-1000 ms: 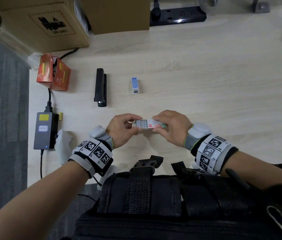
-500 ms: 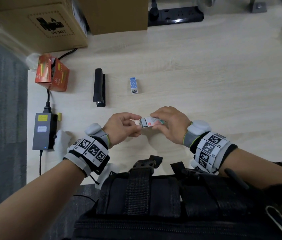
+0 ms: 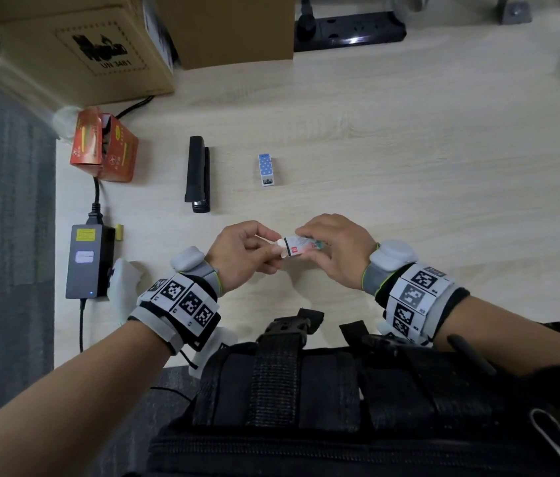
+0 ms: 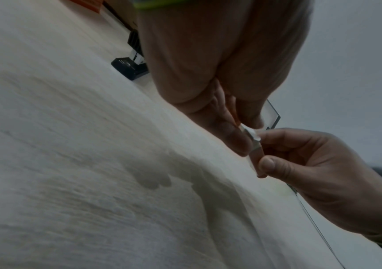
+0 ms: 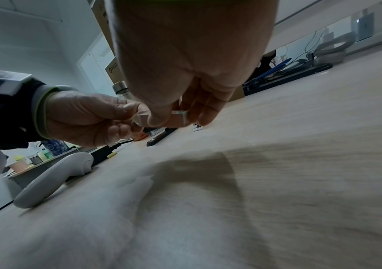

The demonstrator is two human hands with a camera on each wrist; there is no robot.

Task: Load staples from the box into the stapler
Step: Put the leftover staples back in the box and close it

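Observation:
Just above the table's near edge, both hands hold a small white staple box (image 3: 297,246) with a red label. My left hand (image 3: 271,247) pinches its left end. My right hand (image 3: 309,242) grips the sleeve from above, fingers curled round it. In the right wrist view the staple box (image 5: 180,118) shows between thumb and fingers. The black stapler (image 3: 197,173) lies closed on the table beyond my left hand, untouched. Whether any staples are out of the box is hidden by the fingers.
A small blue dotted box (image 3: 265,168) lies right of the stapler. An open orange carton (image 3: 104,146), a power adapter (image 3: 87,261) and a white controller (image 3: 123,284) sit at the left edge. Cardboard boxes (image 3: 75,46) and a power strip (image 3: 349,29) line the back.
The grey tray of staples that stuck out of the box's left end has slid back into the sleeve. My left hand has moved right, toward my right hand.

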